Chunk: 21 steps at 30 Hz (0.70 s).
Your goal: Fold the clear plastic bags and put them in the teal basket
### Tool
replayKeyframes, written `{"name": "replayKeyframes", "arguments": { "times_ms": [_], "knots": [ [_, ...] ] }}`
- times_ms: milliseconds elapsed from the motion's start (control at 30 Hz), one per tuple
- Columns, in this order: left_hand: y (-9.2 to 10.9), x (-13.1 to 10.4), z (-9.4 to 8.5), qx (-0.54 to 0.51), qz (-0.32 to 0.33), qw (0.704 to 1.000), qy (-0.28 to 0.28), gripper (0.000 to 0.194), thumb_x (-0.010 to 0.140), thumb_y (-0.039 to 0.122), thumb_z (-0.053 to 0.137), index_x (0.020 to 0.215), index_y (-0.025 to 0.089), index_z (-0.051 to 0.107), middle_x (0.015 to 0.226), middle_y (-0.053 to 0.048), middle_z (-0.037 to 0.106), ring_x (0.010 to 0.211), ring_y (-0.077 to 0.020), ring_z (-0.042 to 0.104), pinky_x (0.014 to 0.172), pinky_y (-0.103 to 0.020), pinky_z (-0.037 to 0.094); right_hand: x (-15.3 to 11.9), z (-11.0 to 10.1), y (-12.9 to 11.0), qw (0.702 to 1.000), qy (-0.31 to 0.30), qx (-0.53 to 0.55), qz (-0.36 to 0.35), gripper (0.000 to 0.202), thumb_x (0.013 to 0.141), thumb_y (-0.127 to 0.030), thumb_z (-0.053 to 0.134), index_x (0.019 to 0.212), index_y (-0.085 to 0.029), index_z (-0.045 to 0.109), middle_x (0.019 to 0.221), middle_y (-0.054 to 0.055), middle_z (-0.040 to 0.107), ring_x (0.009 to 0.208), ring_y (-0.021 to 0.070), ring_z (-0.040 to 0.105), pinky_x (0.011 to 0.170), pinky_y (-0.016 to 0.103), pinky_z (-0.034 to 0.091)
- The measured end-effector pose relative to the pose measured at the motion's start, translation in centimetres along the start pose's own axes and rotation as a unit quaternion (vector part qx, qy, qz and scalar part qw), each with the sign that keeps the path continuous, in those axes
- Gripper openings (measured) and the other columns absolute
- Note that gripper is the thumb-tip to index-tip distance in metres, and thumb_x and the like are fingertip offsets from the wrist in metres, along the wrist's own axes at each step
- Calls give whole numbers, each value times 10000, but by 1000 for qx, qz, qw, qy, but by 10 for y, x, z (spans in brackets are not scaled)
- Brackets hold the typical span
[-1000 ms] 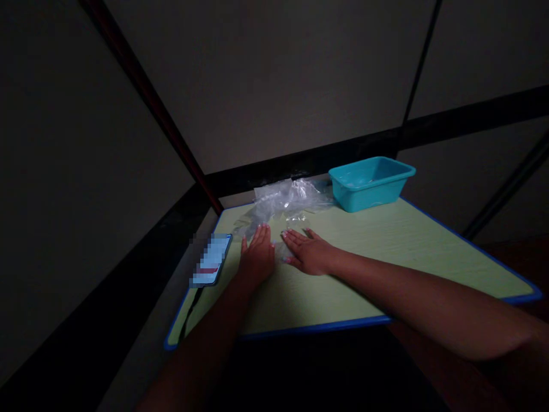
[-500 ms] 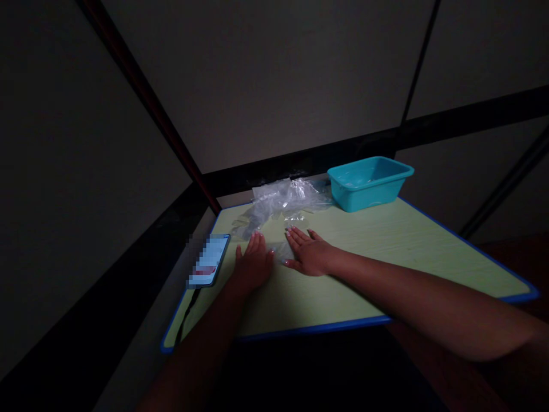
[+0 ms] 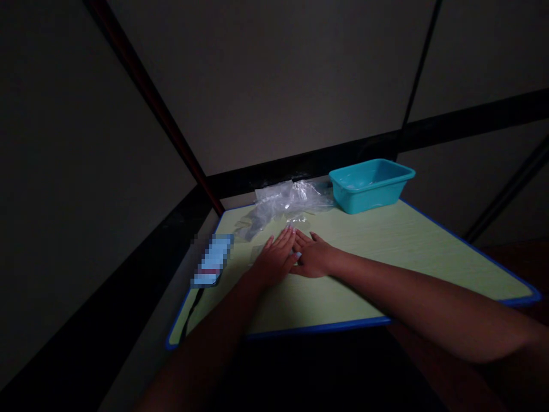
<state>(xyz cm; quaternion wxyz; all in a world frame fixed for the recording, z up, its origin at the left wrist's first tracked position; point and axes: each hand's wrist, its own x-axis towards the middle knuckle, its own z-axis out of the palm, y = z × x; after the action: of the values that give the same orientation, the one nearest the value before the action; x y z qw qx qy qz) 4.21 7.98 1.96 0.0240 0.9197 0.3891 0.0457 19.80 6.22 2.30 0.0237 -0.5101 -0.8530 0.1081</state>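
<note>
My left hand (image 3: 277,258) lies flat with its fingers stretched out, its fingertips against those of my right hand (image 3: 316,257). That hand is also open and rests palm down, to the right. Beneath them is a clear plastic bag (image 3: 256,250), mostly hidden; only a pale edge shows left of my left hand. Just beyond my fingertips lies another small piece of shiny clear plastic (image 3: 298,220). A crumpled heap of clear plastic bags (image 3: 281,201) spreads behind it at the table's far side.
The pale yellow-green table (image 3: 364,292) has a blue edge. A turquoise plastic basin (image 3: 369,195) stands at the far right. A phone (image 3: 214,260) with a lit, blurred screen lies at the left edge, a dark cord (image 3: 193,312) near it. Dark-banded walls (image 3: 300,91) rise behind.
My left hand has slid right across the plastic until it meets my right hand. My right hand has stayed nearly in place. The view has shifted slightly.
</note>
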Motion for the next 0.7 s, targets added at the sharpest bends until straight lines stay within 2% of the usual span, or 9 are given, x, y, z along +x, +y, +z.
{"name": "replayKeyframes", "arguments": {
  "times_ms": [233, 433, 633, 700],
  "knots": [
    [0, -3, 5, 23, -60, 998, -27, 584, 954, 398, 175, 1439, 76, 215, 1509, -155, 212, 1404, -202, 153, 1098, -470, 217, 2, 0, -1, 1000, -19, 4, 16, 889, 808, -617, 357, 1475, -81, 118, 1522, 141, 43, 1398, 292, 7, 1106, 530, 89],
    [-9, -8, 6, 45, -117, 991, -45, 564, 955, 381, 212, 1440, 92, 210, 1522, -145, 167, 1406, -233, 132, 1086, -502, 240, 1, -1, -1, 1000, -22, -6, 15, 937, 807, -641, 349, 1466, -32, 82, 1520, 153, 24, 1403, 263, 1, 1113, 510, 82],
    [-19, -12, 10, 36, -117, 992, -31, 522, 961, 325, 196, 1433, 106, 237, 1512, -148, 206, 1400, -211, 160, 1093, -467, 238, -2, -3, -1, 1000, -9, 0, 9, 943, 796, -648, 390, 1464, -39, 122, 1516, 173, 66, 1400, 285, 28, 1105, 530, 102],
    [-19, -12, 11, 37, -119, 992, -28, 527, 958, 324, 204, 1430, 93, 245, 1507, -156, 217, 1399, -213, 164, 1090, -466, 246, -2, -4, 0, 1000, 17, -8, -2, 945, 792, -639, 417, 1465, -44, 125, 1515, 179, 68, 1399, 291, 31, 1103, 534, 97]
  ]
}}
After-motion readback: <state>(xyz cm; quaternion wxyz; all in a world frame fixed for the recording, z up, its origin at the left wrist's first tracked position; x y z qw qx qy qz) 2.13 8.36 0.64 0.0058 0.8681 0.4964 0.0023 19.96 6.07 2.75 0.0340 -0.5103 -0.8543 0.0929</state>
